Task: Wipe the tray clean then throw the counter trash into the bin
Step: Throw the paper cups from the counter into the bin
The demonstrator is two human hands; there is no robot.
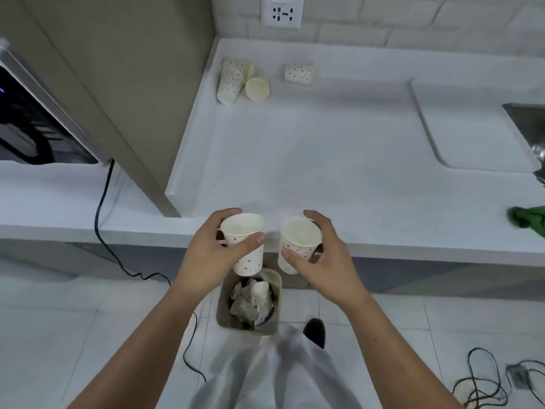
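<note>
My left hand (208, 255) grips a white paper cup with orange dots (246, 246), held upright just past the counter's front edge. My right hand (323, 255) grips a second dotted paper cup (296, 240) beside it. Both cups hang above the beige bin (277, 290) on the floor, which holds crumpled paper and a cup. More dotted cups (236, 81) lie tipped over at the counter's back left, and one single cup (298, 73) lies a little to their right. The white tray (460, 125) sits on the counter at the right.
A green cloth (528, 216) lies at the counter's right edge, with a steel sink (528, 122) behind the tray. An appliance (32, 119) stands on the lower counter at left, its black cable (103, 208) trailing to the floor. More cables (483, 382) lie on the floor at right. A wall socket (281, 11) is above.
</note>
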